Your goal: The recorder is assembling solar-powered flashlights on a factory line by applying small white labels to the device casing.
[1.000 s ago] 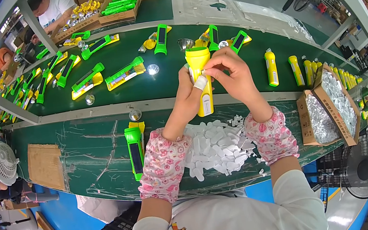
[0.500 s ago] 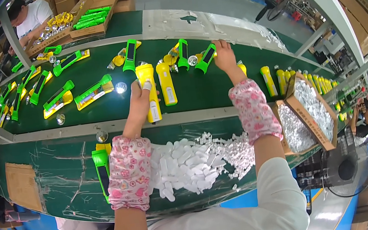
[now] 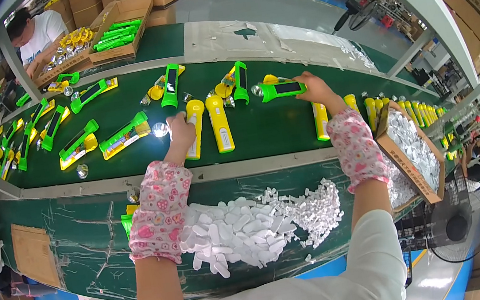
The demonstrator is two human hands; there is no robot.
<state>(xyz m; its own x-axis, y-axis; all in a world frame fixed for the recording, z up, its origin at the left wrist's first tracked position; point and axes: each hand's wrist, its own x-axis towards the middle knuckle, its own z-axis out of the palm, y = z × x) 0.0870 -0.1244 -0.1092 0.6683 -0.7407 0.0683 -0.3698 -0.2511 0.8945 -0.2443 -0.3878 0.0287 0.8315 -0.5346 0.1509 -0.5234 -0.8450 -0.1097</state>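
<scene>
My left hand (image 3: 182,135) is closed at the left side of a yellow flashlight (image 3: 195,125), which leans slightly on the green belt; some of the fingers are hidden. Close on its right is a second yellow flashlight (image 3: 219,125). My right hand (image 3: 319,89) grips the right end of a green flashlight casing (image 3: 284,89) with a dark panel. The casing lies crosswise, with a silver reflector (image 3: 256,90) at its left end and a yellow part behind it. Below my right hand stands another yellow flashlight (image 3: 320,120), partly hidden by the sleeve.
Green-and-yellow flashlight parts (image 3: 126,135) fill the belt's left side. White plastic pieces (image 3: 239,227) are heaped on the near bench, beside a carton (image 3: 405,156) of silvery parts. A metal post (image 3: 15,56) rises at left. A co-worker (image 3: 39,34) sits beyond.
My left hand has lowered the yellow flashlight beside the other one. My right hand has turned the green casing from slanted to crosswise and moved right. The view has shifted slightly.
</scene>
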